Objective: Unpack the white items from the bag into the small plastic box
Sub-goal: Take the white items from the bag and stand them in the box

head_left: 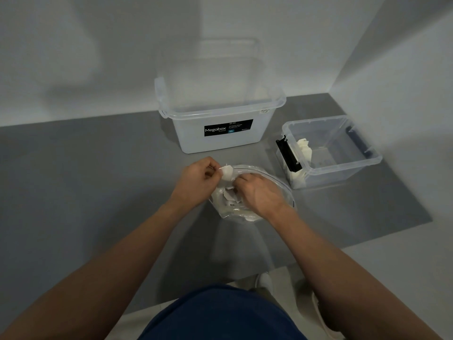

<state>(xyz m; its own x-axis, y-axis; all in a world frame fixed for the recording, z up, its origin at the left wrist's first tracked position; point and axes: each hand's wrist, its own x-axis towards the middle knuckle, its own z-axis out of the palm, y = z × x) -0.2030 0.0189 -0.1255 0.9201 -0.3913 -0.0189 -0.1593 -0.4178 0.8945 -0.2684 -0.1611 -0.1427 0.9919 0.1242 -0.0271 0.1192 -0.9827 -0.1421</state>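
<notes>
The left hand (198, 179) has its thumb and fingers pinched tight on one small white item (226, 171), right at the mouth of the clear plastic bag (252, 169). It may be pinching a bit of the bag's edge too; I cannot tell. The right hand (259, 192) is reaching into the bag with its fingers curled down. Its fingertips are hidden, so I cannot tell if its grip is on anything.

More white pieces (230, 196) lie in a heap inside the bag. The bag sits on the grey worktop (98, 168), in front of the person. The small plastic box (348, 171) is near the bag, on the right. It is open, has a black clip (288, 155) on its near end, and holds a white stack (304, 149) just behind that clip. A bigger Megabox tub (220, 143) stands behind the bag.

What could go wrong, I think:
- The pinched item is small and held only by the tips, so it could slip and drop on the worktop.
- The bag is soft and both hands are tugging at it, so it could tip and spill the heap.
- The big tub is close, so an item could go in the wrong box.
</notes>
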